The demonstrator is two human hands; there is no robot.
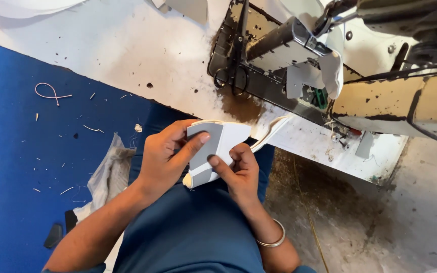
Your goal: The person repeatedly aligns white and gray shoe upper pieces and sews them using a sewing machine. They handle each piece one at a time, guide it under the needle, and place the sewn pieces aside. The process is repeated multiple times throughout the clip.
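We hold a stack of grey and white cut shoe-upper pieces (212, 149) over our lap, just below the near edge of the white worktable (142, 55). Our left hand (165, 156) grips the stack from the left, thumb laid across the grey face, fingers curled behind it. Our right hand (238, 172) pinches the lower right part of the same stack, thumb on the grey panel, fingers closed around the white edge; a metal bangle (274, 240) sits on that wrist. More white pieces (271, 130) fan out from behind the stack toward the right, and they seem to touch the table's edge.

Open room lies to the left, over the blue mat (21, 151), which is scattered with thread snips and a looped cord (50, 93). A crumpled grey cloth (108, 174) lies just beside our left forearm. Above and to the right, the sewing machine (380, 76) with its dark post arm (274, 38) crowds the table, and black scissors (236, 65) lie on its base plate, near the stack's upper side. To the right, the floor is dusty concrete (360, 222)
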